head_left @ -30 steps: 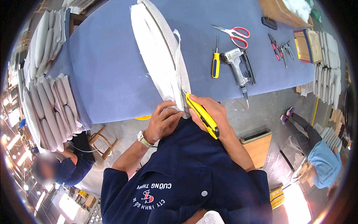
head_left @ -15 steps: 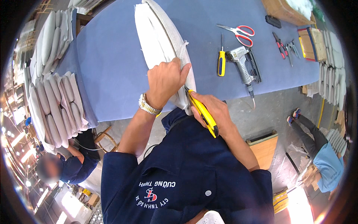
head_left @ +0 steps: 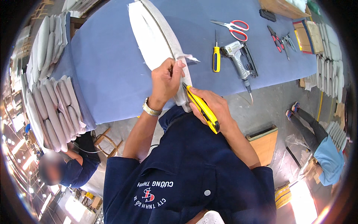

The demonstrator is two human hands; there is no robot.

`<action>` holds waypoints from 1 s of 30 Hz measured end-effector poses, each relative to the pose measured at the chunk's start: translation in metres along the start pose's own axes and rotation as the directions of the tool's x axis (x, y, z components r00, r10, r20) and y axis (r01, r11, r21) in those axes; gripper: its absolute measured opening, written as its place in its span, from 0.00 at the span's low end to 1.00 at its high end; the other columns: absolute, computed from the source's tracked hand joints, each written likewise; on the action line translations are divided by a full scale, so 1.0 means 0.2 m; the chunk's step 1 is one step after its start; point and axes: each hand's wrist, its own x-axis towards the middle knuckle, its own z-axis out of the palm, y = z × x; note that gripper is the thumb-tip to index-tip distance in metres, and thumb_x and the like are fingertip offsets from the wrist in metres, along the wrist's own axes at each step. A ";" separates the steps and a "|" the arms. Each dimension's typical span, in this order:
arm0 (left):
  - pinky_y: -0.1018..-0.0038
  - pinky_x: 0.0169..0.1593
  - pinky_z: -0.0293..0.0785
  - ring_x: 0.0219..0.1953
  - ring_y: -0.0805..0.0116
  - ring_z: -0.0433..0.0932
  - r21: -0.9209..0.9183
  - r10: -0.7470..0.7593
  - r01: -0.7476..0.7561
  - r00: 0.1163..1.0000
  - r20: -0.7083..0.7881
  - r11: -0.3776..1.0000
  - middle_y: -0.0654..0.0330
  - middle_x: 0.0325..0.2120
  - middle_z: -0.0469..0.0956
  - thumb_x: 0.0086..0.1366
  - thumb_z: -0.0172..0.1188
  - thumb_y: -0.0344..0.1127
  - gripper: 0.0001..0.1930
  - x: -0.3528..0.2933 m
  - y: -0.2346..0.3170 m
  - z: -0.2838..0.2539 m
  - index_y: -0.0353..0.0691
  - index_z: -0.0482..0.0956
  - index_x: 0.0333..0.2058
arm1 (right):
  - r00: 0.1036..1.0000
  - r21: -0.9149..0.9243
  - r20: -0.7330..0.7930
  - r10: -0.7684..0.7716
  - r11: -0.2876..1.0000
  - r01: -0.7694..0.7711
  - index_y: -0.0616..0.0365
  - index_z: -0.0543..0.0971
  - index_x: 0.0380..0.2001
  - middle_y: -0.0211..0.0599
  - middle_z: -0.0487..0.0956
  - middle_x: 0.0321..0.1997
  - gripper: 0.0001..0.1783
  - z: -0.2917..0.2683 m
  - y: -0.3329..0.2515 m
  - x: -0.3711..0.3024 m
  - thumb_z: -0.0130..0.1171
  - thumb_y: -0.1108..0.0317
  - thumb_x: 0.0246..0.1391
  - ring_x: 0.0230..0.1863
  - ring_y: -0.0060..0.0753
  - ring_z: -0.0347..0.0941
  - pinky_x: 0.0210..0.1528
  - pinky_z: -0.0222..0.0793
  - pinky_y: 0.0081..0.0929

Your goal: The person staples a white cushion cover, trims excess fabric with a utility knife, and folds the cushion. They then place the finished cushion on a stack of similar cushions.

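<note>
A long padded seat cushion (head_left: 151,39) with a white underside and a light grey cover stands tilted at the near edge of the blue table. My left hand (head_left: 166,82) is closed on the loose edge of the cover fabric, thumb on top, and a strip of cloth (head_left: 189,57) sticks out to the right just beyond it. My right hand (head_left: 216,108) grips a yellow utility knife (head_left: 203,109). Its blade tip touches the cushion's edge just below my left hand. The cushion's near end rests close to my shirt.
Right of the cushion, on the blue table (head_left: 108,63), lie a yellow screwdriver (head_left: 216,59), red-handled scissors (head_left: 238,30), a staple gun (head_left: 238,61) with its hose, and pliers (head_left: 276,39). Stacked cushions (head_left: 56,110) stand at left. Two other people are nearby, left and right.
My left hand has gone from lying over the cushion edge to a tighter grip, and the cloth strip now stands out to the right. The knife stays at the edge.
</note>
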 end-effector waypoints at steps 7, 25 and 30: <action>0.81 0.26 0.60 0.22 0.85 0.66 -0.132 -0.044 0.040 0.999 -0.027 0.990 0.69 0.18 0.75 0.79 0.55 0.41 0.18 0.02 -0.04 0.02 0.35 0.82 0.32 | 0.999 -0.022 0.034 0.003 1.000 -0.002 0.58 0.80 0.55 0.41 0.84 0.37 0.25 -0.01 0.00 -0.03 0.71 0.77 0.52 0.33 0.41 0.82 0.39 0.78 0.30; 0.80 0.23 0.53 0.21 0.87 0.59 -0.249 -0.153 0.119 0.981 -0.122 0.961 0.74 0.17 0.67 0.78 0.57 0.40 0.18 0.01 -0.07 0.09 0.35 0.82 0.30 | 0.989 -0.022 0.101 0.112 0.994 -0.110 0.58 0.79 0.55 0.44 0.84 0.39 0.26 -0.05 -0.06 -0.12 0.72 0.76 0.51 0.37 0.45 0.84 0.42 0.79 0.33; 0.78 0.23 0.52 0.21 0.87 0.58 -0.315 -0.146 0.112 0.986 -0.086 0.942 0.75 0.16 0.66 0.78 0.57 0.41 0.20 0.03 -0.07 0.06 0.35 0.81 0.27 | 0.996 -0.066 0.000 0.093 0.993 -0.093 0.58 0.81 0.54 0.44 0.86 0.43 0.24 -0.05 -0.05 -0.10 0.70 0.74 0.53 0.38 0.37 0.85 0.42 0.80 0.28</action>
